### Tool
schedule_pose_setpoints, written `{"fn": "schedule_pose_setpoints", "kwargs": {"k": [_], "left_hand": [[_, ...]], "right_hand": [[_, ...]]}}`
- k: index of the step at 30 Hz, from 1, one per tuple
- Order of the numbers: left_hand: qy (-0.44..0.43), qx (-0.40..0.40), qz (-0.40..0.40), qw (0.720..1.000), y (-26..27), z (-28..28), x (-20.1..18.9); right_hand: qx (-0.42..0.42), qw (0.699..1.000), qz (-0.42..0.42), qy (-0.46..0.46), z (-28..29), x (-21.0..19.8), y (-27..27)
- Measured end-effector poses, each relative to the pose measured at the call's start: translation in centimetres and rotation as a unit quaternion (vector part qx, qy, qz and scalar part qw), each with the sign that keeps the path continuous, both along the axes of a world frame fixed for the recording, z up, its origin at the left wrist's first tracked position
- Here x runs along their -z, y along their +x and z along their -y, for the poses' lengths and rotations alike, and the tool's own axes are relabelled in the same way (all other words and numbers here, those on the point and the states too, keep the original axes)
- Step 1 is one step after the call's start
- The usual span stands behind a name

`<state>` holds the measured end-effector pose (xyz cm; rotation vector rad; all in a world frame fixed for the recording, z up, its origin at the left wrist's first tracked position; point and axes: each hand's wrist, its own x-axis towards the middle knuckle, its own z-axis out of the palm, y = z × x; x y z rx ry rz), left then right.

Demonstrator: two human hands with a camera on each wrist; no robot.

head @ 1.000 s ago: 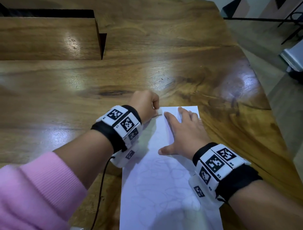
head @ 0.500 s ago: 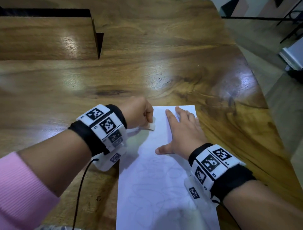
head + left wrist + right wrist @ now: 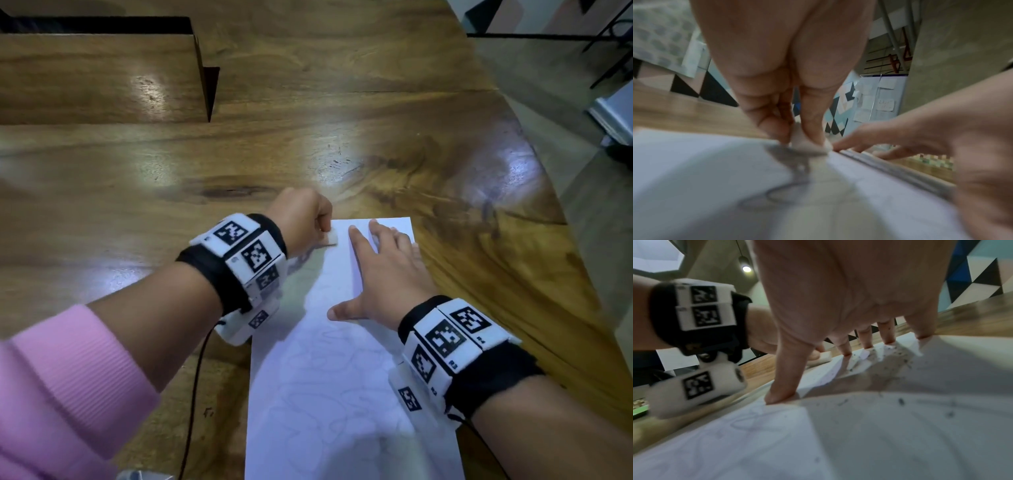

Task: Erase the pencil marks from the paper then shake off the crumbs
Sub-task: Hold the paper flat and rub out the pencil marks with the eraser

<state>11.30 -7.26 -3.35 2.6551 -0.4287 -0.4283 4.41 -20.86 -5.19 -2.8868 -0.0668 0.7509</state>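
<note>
A white sheet of paper [image 3: 335,377] with faint pencil scribbles lies on the wooden table [image 3: 308,154]. My left hand [image 3: 305,219] pinches a small white eraser [image 3: 331,237] and holds it down on the sheet's far left corner. The left wrist view shows the eraser [image 3: 807,142] between thumb and fingers, touching the paper [image 3: 694,162] beside dark pencil lines. My right hand [image 3: 383,270] lies flat on the far right part of the sheet, fingers spread. In the right wrist view its fingertips [image 3: 845,350] press the paper [image 3: 859,434] among grey eraser crumbs [image 3: 898,356].
A raised wooden block [image 3: 102,75] stands at the table's far left. The table's right edge [image 3: 561,212] curves close to my right hand, with floor and a white object [image 3: 613,113] beyond. A black cable [image 3: 191,394] hangs from my left wrist.
My left hand, with the eraser, slid toward me along the left edge and has now gone back up toward the sheet's far corner. The right hand stays pressed on the paper.
</note>
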Motion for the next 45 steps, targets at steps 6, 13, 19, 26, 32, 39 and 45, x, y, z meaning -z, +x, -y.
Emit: {"fn": "schedule_pose_setpoints", "kwargs": {"k": [6,13,19,26,32,39,45], "left_hand": [[0.001,0.0,-0.071,0.997,-1.3,-1.1,-0.1],[0.008,0.048,-0.018,0.999,-1.2,-1.0,0.5],[0.002,0.06,-0.068,0.996,-0.6,-1.7,0.6],[-0.006,0.077,-0.124,0.989,-1.7,-1.7,0.8],[-0.005,0.002,0.008,1.0,-0.3,0.7,0.5],[0.032,0.118,-0.123,0.985,-5.2,-2.6,0.7],[-0.018,-0.071,0.012,0.997,-1.0,-0.9,0.2]], "right_hand": [[-0.007,1.0,-0.008,0.003,0.1,0.0,-0.1],[-0.007,1.0,-0.01,-0.002,0.0,0.1,0.0],[-0.01,1.0,-0.014,-0.007,0.0,0.1,0.0],[-0.001,1.0,-0.013,0.002,0.0,0.2,0.0],[-0.001,1.0,-0.015,-0.001,-0.1,0.1,0.1],[-0.001,1.0,-0.019,0.001,-0.1,0.0,0.1],[-0.009,1.0,-0.02,-0.015,-0.2,0.0,0.0]]}}
